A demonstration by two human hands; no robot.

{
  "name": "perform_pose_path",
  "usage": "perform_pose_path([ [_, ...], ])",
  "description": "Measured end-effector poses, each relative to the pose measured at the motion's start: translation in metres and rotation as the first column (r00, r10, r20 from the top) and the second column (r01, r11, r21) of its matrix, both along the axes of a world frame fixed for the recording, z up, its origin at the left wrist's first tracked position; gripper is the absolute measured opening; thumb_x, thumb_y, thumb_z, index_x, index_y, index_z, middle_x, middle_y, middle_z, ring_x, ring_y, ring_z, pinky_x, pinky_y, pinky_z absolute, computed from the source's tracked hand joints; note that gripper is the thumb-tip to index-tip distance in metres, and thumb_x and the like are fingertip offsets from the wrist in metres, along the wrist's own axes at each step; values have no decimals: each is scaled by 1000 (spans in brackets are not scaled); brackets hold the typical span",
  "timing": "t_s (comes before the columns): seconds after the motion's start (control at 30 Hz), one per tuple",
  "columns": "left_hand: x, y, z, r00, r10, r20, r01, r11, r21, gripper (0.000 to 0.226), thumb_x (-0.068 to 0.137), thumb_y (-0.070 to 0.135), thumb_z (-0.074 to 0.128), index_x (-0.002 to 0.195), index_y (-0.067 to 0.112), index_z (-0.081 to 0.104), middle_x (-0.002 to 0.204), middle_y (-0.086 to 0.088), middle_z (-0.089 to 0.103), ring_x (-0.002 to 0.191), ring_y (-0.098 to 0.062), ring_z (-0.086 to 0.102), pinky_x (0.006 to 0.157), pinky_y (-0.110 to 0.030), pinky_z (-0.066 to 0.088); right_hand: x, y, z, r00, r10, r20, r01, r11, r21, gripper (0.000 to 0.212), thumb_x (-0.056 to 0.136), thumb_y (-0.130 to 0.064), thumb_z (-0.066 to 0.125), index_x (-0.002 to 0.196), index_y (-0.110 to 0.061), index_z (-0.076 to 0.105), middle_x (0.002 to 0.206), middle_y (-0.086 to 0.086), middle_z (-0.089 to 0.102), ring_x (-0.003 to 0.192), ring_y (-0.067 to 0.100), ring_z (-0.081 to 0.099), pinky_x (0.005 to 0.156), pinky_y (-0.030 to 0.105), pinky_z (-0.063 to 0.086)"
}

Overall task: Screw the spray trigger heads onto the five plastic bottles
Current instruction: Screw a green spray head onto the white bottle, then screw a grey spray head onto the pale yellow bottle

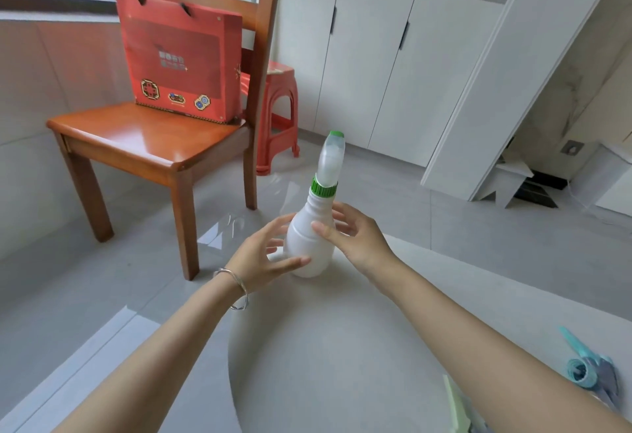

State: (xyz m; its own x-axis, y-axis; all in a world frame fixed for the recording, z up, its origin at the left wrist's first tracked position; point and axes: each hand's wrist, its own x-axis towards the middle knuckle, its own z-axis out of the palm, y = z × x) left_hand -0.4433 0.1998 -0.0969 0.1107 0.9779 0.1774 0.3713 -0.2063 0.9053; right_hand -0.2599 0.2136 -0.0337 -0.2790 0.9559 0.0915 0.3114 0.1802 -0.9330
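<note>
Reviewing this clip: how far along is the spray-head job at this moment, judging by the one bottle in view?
Done: the white plastic bottle standing at the table's far edge carries its white spray trigger head, green collar seated on the neck. In hand: the left hand and right hand flank the bottle with open fingers, apparently setting it down or releasing it. Left: unclear; the other four bottles are out of view.

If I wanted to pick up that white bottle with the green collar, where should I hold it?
Probably around the wide lower body of the white bottle, coming in from its side. It stands upright at the far edge of the table, and the body is the broadest part. The spray head above the green collar is narrow and would make it tip. The left hand and right hand flank that body now.
</note>
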Motion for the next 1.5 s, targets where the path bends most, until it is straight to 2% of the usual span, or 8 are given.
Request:
perform_pose_path([
  [0.2,-1,7,-3,997,-62,37,63,998,-19,70,78,29,75,135,46,39,129,3,61,107,-12,66,94,-28,50,-3,5,-6,999,-47,-17,47,999,-9,43,82,-33,70,123,-26,59,124,-5,63,113,9,58,91,22,46],
  [0.5,2,6,-3,996,-87,16,88,993,-73,76,85,27,67,148,33,24,135,1,57,116,-20,62,102,-37,47,-6,5,-12,996,-74,-46,74,997,-14,45,82,-34,70,125,-28,58,123,-2,62,113,9,56,86,16,43],
  [0.77,-1,-23,7,975,47,-219,-64,995,-73,97,80,38,71,151,25,6,156,1,29,144,-14,27,110,-22,21,6,-12,2,992,-109,-56,104,991,-88,72,80,-35,72,142,-31,35,139,-4,44,123,14,49,89,23,39],
  [0.87,0,-47,16,967,118,-226,-133,989,-56,94,78,43,71,150,23,16,154,1,33,139,-17,35,106,-24,29,25,-27,19,991,-128,-49,125,991,-54,70,80,-36,72,141,-31,36,140,-4,46,122,14,50,89,25,39],
  [1.03,23,-92,31,962,214,-171,-231,969,-85,70,77,42,72,135,19,40,130,-2,53,109,-16,53,87,-26,43,81,-66,45,988,-155,-12,155,988,18,67,80,-31,73,138,-30,38,131,-5,52,115,11,56,81,20,43],
  [1.2,68,-124,62,980,108,-164,-120,991,-60,43,80,36,72,117,19,58,112,0,64,104,-18,60,85,-24,45,162,-116,66,977,-214,8,213,974,77,61,79,-28,73,132,-29,43,130,-3,55,115,13,57,85,20,43],
  [1.33,128,-131,86,985,-4,-170,1,1000,-22,46,81,34,71,122,18,57,120,-2,63,107,-14,58,93,-23,44,231,-152,80,945,-326,-4,324,936,141,57,79,-22,73,128,-28,44,128,0,55,118,17,54,94,28,41],
  [1.5,222,-133,106,977,-129,-171,136,990,33,52,81,35,71,126,15,56,128,-6,61,118,-21,57,103,-36,45,316,-198,94,864,-499,-74,500,830,245,54,81,-15,72,127,-24,47,129,3,55,120,16,52,100,31,38],
])
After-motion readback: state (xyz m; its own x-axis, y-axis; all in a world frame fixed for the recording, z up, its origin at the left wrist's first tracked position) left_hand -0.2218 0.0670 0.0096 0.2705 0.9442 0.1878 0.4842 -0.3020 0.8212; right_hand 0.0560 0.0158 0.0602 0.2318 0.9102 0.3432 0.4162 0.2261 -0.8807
